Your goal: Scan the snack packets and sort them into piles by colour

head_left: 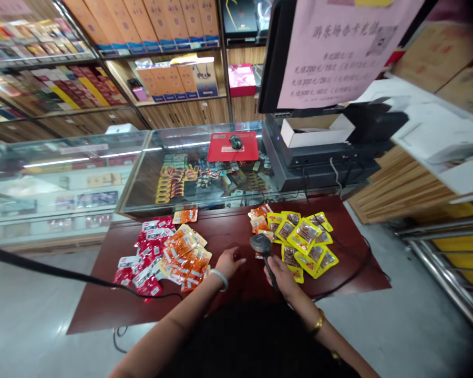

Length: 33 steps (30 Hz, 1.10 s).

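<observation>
My right hand [283, 278] is wrapped round the handle of a dark barcode scanner [261, 243], whose head points away from me over the table. My left hand [227, 263] hovers near the table's middle, thumb and fingers apart and lightly curled, with nothing visible in it. Beside it on the left lies a heap of orange snack packets [187, 252], overlapping red and white packets [152, 247]. Right of the scanner is a pile of yellow snack packets [304, 236]. A few more orange packets [259, 224] lie just beyond the scanner head, partly hidden by it.
The dark red table [98, 304] meets a glass display counter [142, 197]. On that counter are a red mat [220, 153] with a computer mouse [235, 142], and a monitor [274, 58] at the right. Black cables [355, 270] run across the table on both sides.
</observation>
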Available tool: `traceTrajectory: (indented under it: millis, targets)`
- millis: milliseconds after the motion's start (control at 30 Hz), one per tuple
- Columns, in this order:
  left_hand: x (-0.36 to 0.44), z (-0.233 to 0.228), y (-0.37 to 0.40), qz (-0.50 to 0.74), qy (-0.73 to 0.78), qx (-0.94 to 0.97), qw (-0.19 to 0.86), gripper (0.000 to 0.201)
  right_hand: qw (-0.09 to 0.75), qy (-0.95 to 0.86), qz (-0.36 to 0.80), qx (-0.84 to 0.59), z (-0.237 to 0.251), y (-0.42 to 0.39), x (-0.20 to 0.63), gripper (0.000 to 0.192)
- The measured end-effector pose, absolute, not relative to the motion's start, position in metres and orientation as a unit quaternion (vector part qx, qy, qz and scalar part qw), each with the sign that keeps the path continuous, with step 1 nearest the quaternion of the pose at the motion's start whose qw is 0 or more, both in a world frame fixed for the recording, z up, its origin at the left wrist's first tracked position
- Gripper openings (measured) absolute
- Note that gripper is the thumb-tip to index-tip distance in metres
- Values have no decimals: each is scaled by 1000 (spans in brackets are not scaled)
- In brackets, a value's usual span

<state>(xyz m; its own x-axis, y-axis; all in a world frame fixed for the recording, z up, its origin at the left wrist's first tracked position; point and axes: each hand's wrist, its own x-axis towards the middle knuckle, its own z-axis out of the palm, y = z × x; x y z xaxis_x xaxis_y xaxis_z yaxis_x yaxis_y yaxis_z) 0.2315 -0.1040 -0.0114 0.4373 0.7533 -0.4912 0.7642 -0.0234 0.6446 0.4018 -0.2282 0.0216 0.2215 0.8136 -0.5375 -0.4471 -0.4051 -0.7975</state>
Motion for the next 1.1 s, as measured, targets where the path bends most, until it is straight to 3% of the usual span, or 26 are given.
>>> traceTrajectory:
  millis: [133, 267, 567, 700, 833, 967, 1100]
  targets:
    - [163, -6, -125, -121, 481, 821, 284, 68, 468, -174, 638, -586, 20, -234, 391, 51]
    - [111, -15, -155, -184, 464, 842, 207, 84, 400, -227, 667, -586, 15, -236, 379, 53]
    - [133, -46, -164, -143, 427, 859, 243, 100, 349, -320, 655, -589, 8, -232, 367, 56]
    - [163, -29, -144, -99, 418, 852, 299, 80, 354, -311, 660, -586, 8, -232, 366, 58]
    - [170, -5, -118, -41, 534, 813, 230, 55, 368, -292, 653, -594, 1, -235, 368, 60]
    - [171, 1, -91, -97, 602, 773, 173, 53, 377, -281, 644, -603, -4, -239, 371, 61]
    - [179, -9, -75, -169, 597, 745, 244, 40, 398, -256, 641, -604, -1, -239, 374, 64]
